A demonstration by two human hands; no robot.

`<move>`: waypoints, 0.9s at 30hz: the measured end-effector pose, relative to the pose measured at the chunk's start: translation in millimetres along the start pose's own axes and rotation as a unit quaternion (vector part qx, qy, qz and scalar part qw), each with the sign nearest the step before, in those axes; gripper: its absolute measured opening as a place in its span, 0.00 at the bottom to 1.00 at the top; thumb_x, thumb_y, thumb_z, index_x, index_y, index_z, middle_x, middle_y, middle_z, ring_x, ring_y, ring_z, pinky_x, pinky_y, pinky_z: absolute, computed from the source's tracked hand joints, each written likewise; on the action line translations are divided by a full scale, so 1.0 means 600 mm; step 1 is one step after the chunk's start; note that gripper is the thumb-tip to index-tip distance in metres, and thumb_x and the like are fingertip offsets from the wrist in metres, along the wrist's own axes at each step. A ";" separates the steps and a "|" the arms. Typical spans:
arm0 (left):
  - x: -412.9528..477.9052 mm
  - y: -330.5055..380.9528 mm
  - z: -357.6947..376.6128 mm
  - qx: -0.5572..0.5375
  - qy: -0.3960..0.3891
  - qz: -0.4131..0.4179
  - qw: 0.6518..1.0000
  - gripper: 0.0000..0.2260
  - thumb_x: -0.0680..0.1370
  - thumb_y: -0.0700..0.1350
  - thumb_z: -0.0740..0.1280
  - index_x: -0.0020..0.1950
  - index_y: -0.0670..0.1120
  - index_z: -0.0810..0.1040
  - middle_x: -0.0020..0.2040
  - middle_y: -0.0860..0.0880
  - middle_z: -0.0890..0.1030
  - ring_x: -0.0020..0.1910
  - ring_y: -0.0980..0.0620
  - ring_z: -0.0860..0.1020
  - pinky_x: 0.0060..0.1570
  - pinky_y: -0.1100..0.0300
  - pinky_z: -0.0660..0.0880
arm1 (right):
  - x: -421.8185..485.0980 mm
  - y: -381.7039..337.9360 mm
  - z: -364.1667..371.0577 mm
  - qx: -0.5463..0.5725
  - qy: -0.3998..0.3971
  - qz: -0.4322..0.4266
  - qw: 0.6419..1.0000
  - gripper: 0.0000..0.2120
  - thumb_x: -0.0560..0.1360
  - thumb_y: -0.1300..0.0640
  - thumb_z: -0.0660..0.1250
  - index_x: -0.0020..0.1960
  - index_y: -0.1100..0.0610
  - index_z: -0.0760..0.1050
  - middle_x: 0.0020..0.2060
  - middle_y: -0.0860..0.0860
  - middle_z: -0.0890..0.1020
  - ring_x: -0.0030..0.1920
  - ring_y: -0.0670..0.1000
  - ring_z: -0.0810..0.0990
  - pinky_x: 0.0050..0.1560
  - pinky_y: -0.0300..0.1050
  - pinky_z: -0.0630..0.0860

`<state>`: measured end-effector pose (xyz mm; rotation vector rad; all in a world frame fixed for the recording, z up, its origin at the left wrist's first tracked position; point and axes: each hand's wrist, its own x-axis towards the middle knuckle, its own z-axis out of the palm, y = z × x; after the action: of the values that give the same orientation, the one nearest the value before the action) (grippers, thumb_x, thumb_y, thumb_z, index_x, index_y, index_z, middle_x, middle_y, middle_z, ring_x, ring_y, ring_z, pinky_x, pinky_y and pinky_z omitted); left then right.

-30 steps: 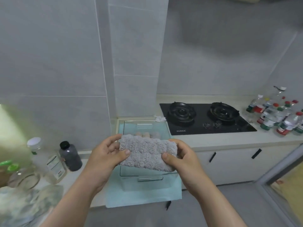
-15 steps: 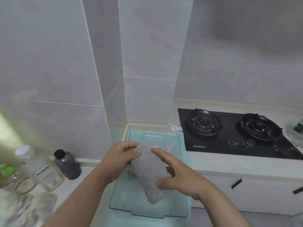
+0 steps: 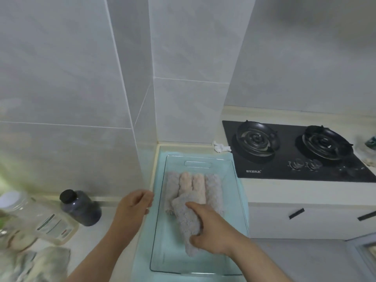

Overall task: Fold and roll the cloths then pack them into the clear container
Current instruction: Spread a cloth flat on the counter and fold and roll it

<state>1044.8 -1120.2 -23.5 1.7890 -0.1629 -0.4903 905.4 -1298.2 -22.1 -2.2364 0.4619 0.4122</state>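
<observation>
clear container [image 3: 197, 164] on teal mat [image 3: 142, 253] | pale counter [image 3: 305, 192] | tiled wall [image 3: 183, 58] | hob [image 3: 284, 159]

Right hand [image 3: 211, 228] grips the cloth [image 3: 186, 217]; left hand [image 3: 135, 202] hovers loosely curled.

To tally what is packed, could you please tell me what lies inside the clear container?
In the clear container, four rolls lie side by side: grey, pink, pink, grey. The right hand grips a fifth grey roll across them, hiding their near ends.
</observation>
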 end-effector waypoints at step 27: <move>0.011 -0.076 0.002 -0.067 -0.114 -0.128 0.983 0.17 0.83 0.47 0.55 0.51 0.40 0.79 0.48 0.43 0.82 0.45 0.48 0.80 0.47 0.54 0.77 | 0.080 -0.052 0.126 0.144 0.099 0.224 0.959 0.20 0.75 0.50 0.56 0.66 0.50 0.65 0.58 0.53 0.80 0.55 0.55 0.79 0.56 0.49 0.75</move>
<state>1043.5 -1111.0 -68.8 1.6265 -0.0567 -0.8707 950.8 -1230.5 -70.2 -1.8875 1.0765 0.3253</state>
